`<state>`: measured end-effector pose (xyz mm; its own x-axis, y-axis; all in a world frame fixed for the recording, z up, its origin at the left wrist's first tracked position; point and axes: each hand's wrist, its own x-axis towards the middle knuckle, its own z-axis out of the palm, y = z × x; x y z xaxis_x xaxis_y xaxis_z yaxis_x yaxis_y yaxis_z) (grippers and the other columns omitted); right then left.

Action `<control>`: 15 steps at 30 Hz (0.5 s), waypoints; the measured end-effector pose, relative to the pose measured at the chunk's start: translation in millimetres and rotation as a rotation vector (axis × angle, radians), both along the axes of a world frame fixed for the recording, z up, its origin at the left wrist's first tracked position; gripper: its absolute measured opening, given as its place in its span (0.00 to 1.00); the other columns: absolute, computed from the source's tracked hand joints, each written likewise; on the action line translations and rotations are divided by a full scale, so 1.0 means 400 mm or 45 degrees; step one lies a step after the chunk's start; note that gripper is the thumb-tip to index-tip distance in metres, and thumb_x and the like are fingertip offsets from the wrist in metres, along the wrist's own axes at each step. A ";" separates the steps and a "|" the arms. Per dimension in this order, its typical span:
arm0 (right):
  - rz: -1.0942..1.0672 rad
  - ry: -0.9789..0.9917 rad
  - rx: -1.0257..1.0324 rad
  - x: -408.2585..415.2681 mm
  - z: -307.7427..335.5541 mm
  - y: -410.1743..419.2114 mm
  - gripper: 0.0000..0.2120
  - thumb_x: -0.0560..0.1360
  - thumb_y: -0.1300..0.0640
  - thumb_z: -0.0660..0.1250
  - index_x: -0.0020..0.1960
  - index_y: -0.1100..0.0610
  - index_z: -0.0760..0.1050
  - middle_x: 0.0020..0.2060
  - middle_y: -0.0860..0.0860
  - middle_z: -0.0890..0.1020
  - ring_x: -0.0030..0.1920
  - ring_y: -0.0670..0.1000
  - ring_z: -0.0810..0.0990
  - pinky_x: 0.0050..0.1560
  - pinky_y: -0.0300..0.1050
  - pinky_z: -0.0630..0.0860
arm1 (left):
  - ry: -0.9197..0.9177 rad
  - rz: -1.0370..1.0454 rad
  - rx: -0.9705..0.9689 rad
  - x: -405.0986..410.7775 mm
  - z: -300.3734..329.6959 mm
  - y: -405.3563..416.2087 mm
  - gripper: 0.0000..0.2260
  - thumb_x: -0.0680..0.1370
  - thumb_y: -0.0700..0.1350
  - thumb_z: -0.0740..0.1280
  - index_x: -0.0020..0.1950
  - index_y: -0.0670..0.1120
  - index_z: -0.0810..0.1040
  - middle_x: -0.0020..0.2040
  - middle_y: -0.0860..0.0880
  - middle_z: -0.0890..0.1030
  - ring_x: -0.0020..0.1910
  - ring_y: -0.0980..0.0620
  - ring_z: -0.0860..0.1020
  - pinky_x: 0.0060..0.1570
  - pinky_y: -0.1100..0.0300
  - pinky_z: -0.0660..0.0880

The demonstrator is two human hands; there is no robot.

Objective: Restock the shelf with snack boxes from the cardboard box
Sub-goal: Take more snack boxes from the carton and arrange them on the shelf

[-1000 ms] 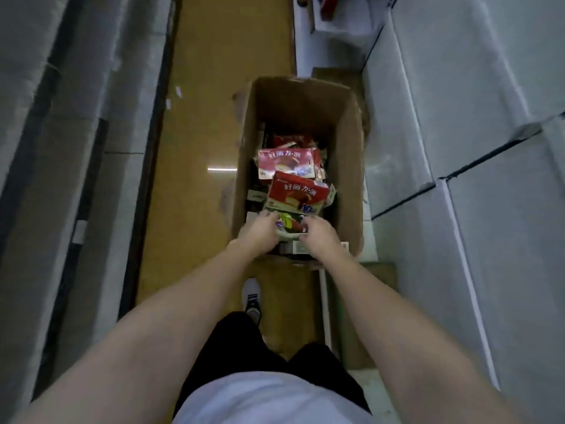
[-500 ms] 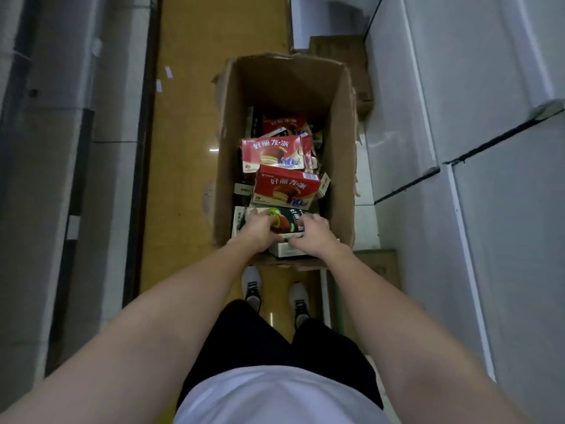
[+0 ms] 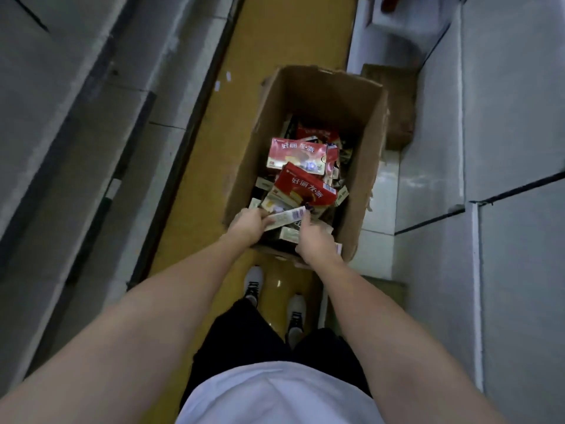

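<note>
An open cardboard box (image 3: 371,166) stands on the yellow floor ahead of my feet, holding several snack boxes. Two red snack boxes (image 3: 295,154) (image 3: 305,189) lie on top of the pile. At the near end, my left hand (image 3: 249,223) and my right hand (image 3: 315,240) grip the two ends of a snack box (image 3: 286,218) that is tilted up on edge, its pale side with a barcode facing me. Another pale box (image 3: 289,234) lies just under it. Darker boxes deeper down are partly hidden.
Grey shelving runs along the left (image 3: 76,133) and white cabinets along the right (image 3: 504,148) of a narrow aisle. A smaller brown carton (image 3: 394,96) sits beyond the box on the right. My shoes (image 3: 253,283) stand just behind the box.
The snack box in both hands has been lifted and tipped up on edge, its dark face turned away. The upper red box has shifted askew, and the view has tilted.
</note>
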<state>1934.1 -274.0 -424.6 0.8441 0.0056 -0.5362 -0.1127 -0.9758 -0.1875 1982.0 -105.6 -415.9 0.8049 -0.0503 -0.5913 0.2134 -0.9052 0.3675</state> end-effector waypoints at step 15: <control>-0.341 -0.242 0.415 0.148 0.151 -0.019 0.29 0.83 0.54 0.58 0.76 0.67 0.50 0.51 0.62 0.81 0.45 0.60 0.79 0.35 0.45 0.70 | 0.331 0.886 -0.726 0.029 0.150 -0.013 0.17 0.82 0.55 0.62 0.60 0.42 0.70 0.54 0.36 0.76 0.40 0.30 0.82 0.39 0.32 0.79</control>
<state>1993.1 -281.4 -364.2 0.9219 -0.0833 -0.3783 -0.2866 -0.8036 -0.5215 1993.7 -110.7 -355.8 0.6090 0.0558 -0.7912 0.7773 -0.2406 0.5813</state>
